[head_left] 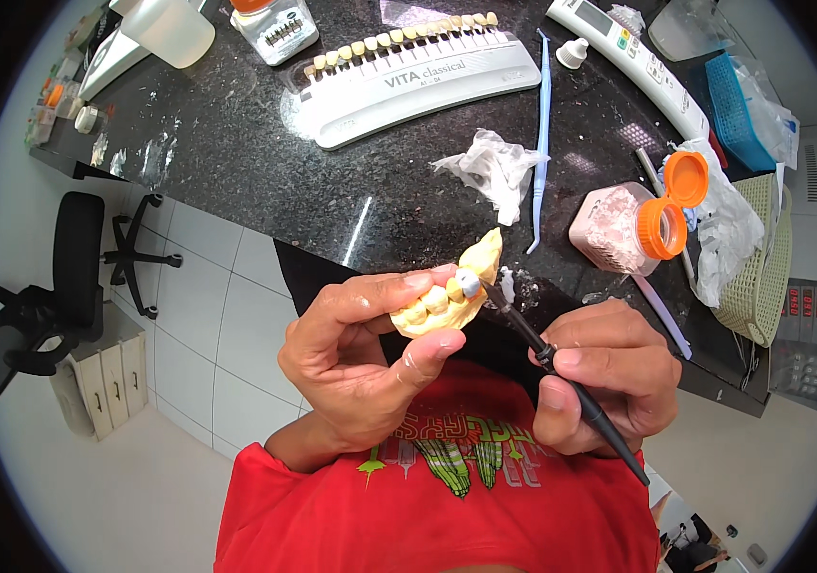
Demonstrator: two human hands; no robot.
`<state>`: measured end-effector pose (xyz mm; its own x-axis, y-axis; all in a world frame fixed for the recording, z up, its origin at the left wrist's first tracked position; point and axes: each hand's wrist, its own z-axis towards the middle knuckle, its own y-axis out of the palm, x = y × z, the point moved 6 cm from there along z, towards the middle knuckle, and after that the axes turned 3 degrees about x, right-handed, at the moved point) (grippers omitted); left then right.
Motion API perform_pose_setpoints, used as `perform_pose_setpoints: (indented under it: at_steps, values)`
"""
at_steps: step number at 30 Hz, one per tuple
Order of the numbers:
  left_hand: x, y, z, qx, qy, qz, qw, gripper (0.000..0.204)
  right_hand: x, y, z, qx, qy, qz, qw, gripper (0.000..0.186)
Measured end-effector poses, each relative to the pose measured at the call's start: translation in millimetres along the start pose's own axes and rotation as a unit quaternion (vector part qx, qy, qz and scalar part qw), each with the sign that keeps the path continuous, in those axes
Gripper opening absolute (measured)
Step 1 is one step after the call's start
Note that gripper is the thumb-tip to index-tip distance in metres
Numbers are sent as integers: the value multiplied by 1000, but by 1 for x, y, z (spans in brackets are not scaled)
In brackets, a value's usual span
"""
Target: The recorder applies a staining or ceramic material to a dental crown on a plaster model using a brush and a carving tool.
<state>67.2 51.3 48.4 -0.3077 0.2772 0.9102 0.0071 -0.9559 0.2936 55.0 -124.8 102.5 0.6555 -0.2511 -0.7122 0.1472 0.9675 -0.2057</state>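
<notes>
The left hand (361, 368) is closed around a yellow dental cast (451, 291), pinching it between thumb and fingertips and holding it up in front of the chest, above the near edge of the dark counter (265, 162). The cast's long axis runs from lower left, inside the fingers, up and to the right, where its free end pokes out past the thumb. On its upper side sits a small grey tooth cap (468, 282), just beyond the thumb tip.

The right hand (609, 377) is closed in a pen grip on a thin black brush (561, 377). The brush slants from lower right, beyond the hand, up and left, and its tip meets the cap, or lies just beside it; I cannot tell which. So the cap lies up and left of the right hand, and brush and cast cross at an angle there.

Behind them on the counter are a shade guide (418, 72), a crumpled tissue (494, 167) and an open orange-lidded jar (623, 229).
</notes>
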Motion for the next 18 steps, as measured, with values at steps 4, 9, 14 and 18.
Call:
perform_pose_setpoints:
  at_steps: [4, 9, 14, 18]
  values:
    - [0, 1, 0, 1, 2, -2, 1000, 37, 0, 0, 0, -1, 0, -2, 1000, 26]
    - [-1, -1, -1, 8, -2, -3, 1000, 38, 0, -1, -1, 8, -7, 9, 1000, 26]
    - [-1, -3, -2, 10, -10, 0, 1000, 38, -2, -1, -2, 23, -21, -3, 1000, 26]
    - [-1, -3, -2, 12, -5, -1, 1000, 39, -3, 3, 0, -4, -21, -30, 999, 24]
